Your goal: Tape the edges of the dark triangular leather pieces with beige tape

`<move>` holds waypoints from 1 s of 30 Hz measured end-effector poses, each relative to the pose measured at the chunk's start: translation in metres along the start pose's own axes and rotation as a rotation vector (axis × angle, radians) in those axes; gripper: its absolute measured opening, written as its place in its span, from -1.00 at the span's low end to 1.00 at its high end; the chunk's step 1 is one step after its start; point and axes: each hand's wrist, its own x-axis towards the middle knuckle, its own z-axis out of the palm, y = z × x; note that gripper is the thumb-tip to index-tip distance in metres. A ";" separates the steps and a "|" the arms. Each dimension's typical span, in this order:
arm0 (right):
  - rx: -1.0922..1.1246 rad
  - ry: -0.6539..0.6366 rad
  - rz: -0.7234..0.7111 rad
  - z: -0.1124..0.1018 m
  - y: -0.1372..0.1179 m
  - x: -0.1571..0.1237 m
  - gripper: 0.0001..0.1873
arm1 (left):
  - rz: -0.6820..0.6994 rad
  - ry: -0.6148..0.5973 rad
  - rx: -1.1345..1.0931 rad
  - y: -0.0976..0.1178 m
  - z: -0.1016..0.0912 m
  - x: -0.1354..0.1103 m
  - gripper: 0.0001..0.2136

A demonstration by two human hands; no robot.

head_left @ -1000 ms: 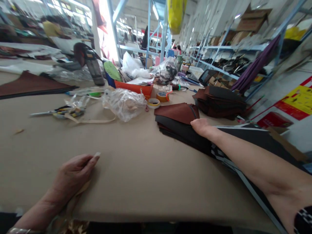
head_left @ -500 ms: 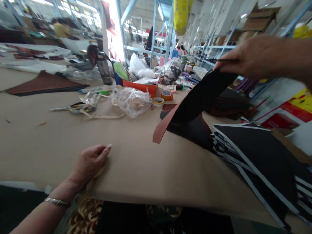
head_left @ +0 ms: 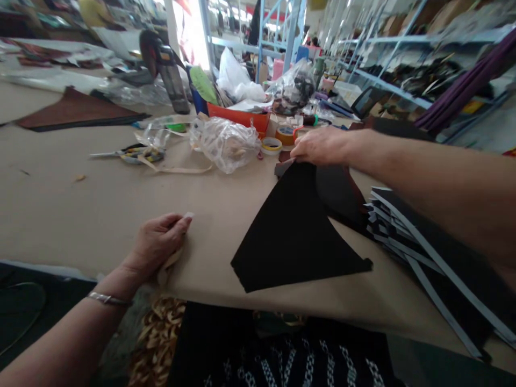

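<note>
The right hand (head_left: 318, 146) pinches the far corner of a matte black, fan-shaped sheet (head_left: 294, 236) flat on the tan tabletop (head_left: 80, 215) — the left hand (head_left: 159, 244) curls over a pale scrap (head_left: 169, 262), grip unclear — an orange box (head_left: 242, 117) holds papers.

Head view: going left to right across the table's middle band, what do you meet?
Brown triangular piece → scissors → clear plastic bag → tape roll → right hand pinching the black sheet by its tip → stack of white-edged black sheets. Left hand left out: it overlaps the scissors' span.
</note>
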 end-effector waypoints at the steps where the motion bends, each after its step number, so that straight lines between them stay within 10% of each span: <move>1: -0.020 -0.029 -0.031 0.018 0.000 0.003 -0.82 | -0.002 -0.038 -0.026 -0.001 -0.002 0.001 -0.69; 6: 0.046 0.118 -0.063 0.067 -0.011 -0.022 -0.65 | -0.055 -0.236 -0.247 0.026 -0.012 -0.013 -0.75; 12: 1.093 -0.053 -0.057 0.109 -0.075 -0.124 -0.80 | -0.081 -0.562 -0.579 0.101 0.000 -0.070 -0.67; 16: 1.491 -0.131 0.056 0.127 -0.112 -0.166 -0.83 | -0.094 -0.545 -0.712 0.126 -0.004 -0.081 -0.70; 21: 1.812 -0.132 0.026 0.117 -0.133 -0.161 -0.73 | -0.036 -0.520 -0.721 0.132 -0.023 -0.085 -0.70; 30: 1.720 -0.158 0.005 0.110 -0.148 -0.153 -0.68 | -0.015 -0.460 -0.697 0.132 -0.030 -0.102 -0.74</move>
